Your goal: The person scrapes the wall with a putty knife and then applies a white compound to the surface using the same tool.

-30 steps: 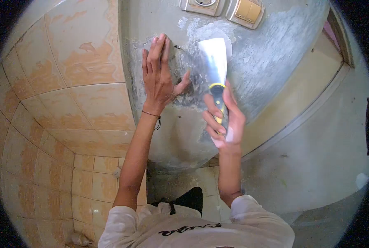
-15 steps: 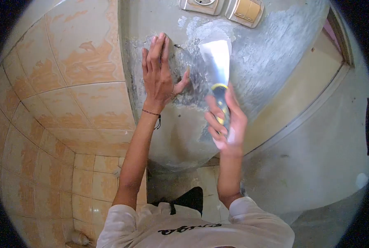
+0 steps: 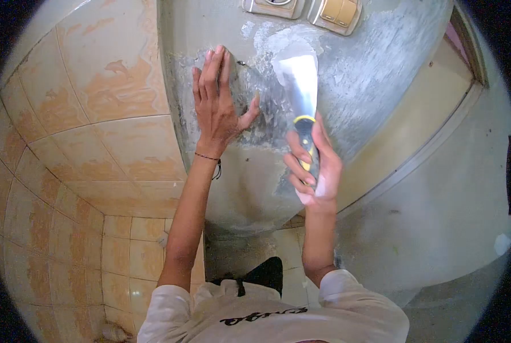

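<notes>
Putty knife (image 3: pixel 301 91): your right hand (image 3: pixel 312 166) is wrapped shut around its yellow-and-black handle, the broad shiny steel blade pointing up against the rough grey wall (image 3: pixel 358 86). To its left, your left hand (image 3: pixel 218 108) lies open and flat on the patchy plaster, fingers together, thumb spread, holding nothing.

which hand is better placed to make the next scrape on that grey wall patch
Right. The right hand grips the putty knife, blade on the wall; the left hand lies flat, empty.
</notes>
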Tool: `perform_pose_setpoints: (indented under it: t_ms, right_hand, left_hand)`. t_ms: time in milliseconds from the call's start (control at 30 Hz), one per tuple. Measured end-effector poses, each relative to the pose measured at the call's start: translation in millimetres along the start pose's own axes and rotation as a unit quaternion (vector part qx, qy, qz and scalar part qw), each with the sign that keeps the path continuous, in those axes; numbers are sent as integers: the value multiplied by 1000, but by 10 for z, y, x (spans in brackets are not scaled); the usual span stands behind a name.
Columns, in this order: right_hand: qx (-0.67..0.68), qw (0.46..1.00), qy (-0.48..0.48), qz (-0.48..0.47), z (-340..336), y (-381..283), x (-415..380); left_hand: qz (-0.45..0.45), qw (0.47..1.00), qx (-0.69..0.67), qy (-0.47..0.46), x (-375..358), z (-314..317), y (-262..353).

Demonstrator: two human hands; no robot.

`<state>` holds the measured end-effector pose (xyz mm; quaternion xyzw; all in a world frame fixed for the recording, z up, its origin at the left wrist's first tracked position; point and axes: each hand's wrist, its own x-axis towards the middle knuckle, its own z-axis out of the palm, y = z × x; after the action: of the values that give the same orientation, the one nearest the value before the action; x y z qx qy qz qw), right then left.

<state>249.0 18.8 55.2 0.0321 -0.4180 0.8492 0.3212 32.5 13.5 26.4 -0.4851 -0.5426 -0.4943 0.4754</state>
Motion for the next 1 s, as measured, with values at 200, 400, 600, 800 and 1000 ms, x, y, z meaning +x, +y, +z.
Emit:
perform_pose_setpoints:
  t_ms: [200, 400, 600, 800, 1000]
  right_hand:
    - [-25, 1000, 5, 0, -40, 44, 162]
    - [8, 1000, -16, -7, 15, -25, -48]
    - [5, 1000, 12, -10, 35, 49, 83]
    - [13, 1000, -10, -12, 78, 27, 18]
    - [25, 1000, 5, -3, 75, -36, -27]
  left_hand:
    - [-5, 1000, -1, -8, -1, -5, -7]
    - [-2, 1000, 3, -4, 13, -2, -16]
    - [-6, 1000, 1, -14, -10, -13, 17]
    - [-2, 1000, 7, -8, 18, -2, -26]
    - [-2, 1000, 1, -10, -3, -16, 7]
